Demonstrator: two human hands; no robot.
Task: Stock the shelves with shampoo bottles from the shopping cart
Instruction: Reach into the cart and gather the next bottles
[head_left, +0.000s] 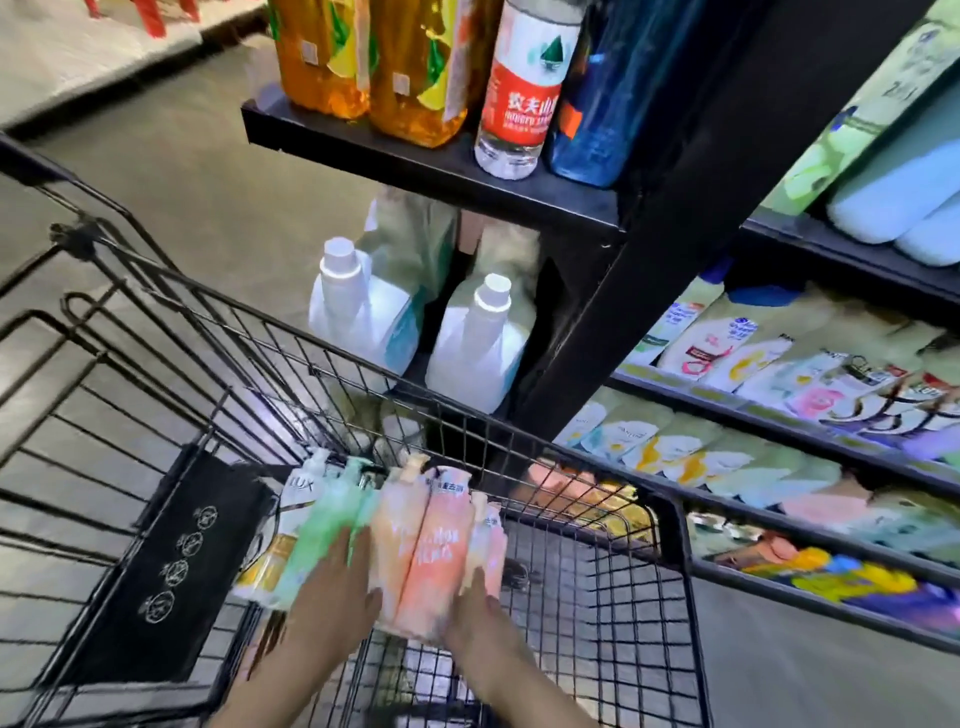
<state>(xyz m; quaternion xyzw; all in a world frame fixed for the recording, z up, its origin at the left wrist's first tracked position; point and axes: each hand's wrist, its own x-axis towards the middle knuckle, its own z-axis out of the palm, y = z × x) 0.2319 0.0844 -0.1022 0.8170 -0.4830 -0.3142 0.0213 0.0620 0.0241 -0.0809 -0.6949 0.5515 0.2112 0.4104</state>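
Note:
Several shampoo bottles lie side by side in the black wire shopping cart (670, 525): a white and gold one (283, 540), a green one (324, 525), two peach-pink ones (434, 551) and a smaller pink one (491, 540). My left hand (332, 597) rests flat on the green bottle's lower end. My right hand (475, 618) lies against the lower right of the pink bottles. Both hands press the group from either side; whether the fingers grip is blurred. Shelves (779, 415) on the right hold rows of shampoo bottles.
A black end shelf (426, 161) ahead carries orange drink bottles, a water bottle (524, 88) and a blue bottle. Two white detergent jugs (478, 348) stand below it. A black folded flap (171, 566) hangs in the cart's left side. Grey floor lies to the left.

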